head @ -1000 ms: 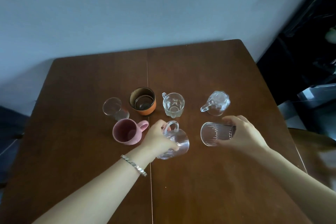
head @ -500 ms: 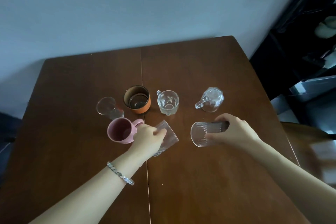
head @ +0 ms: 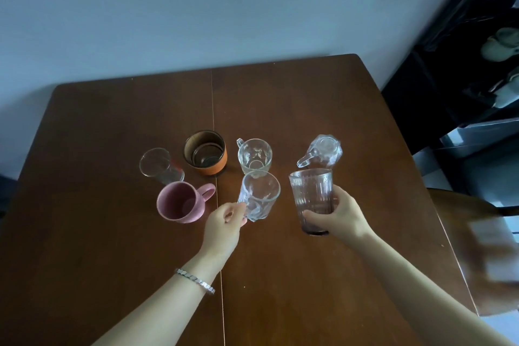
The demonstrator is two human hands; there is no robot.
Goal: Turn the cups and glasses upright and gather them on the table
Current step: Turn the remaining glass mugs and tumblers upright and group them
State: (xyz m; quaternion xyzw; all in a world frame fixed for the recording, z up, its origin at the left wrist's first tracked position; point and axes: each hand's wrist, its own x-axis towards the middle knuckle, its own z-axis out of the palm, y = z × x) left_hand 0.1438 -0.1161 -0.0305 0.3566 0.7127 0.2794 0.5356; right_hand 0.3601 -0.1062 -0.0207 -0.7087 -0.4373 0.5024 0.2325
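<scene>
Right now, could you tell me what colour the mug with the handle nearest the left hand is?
The mug is pink, seen in the head view.

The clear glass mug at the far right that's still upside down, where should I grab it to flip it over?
Take the inverted glass mug by its handle, which sticks out toward the near left. It stands mouth down, base up, so come in from the near-left side, close on the handle and roll it over. The right hand is nearest but is holding the ribbed tumbler, so free it first.
</scene>
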